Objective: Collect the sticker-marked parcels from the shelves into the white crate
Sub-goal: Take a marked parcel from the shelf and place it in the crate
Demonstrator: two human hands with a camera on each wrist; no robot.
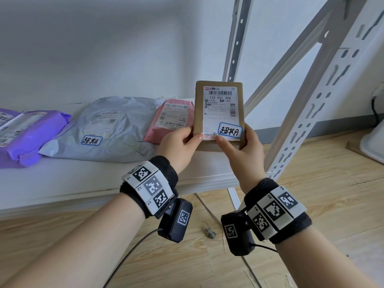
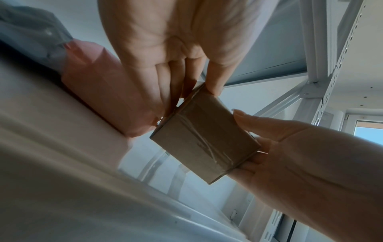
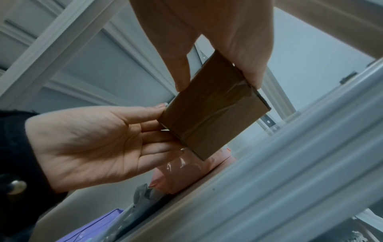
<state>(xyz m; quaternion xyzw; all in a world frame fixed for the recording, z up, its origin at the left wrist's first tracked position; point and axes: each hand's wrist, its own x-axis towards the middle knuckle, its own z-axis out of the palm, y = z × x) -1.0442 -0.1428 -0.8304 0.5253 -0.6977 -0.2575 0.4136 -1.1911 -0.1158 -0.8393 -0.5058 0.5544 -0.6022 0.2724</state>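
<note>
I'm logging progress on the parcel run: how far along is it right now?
Done: nothing visibly; the white crate is out of view. In hand: the left hand and right hand hold the brown box, lifted off the shelf, its blue-bordered sticker showing. Left: the grey mailer carries the same kind of sticker.

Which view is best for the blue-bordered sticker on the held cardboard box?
Head view: the sticker faces the camera on the cardboard box, gripped by the left hand and the right hand. Both wrist views show only the box's plain taped underside; no sticker.
</note>
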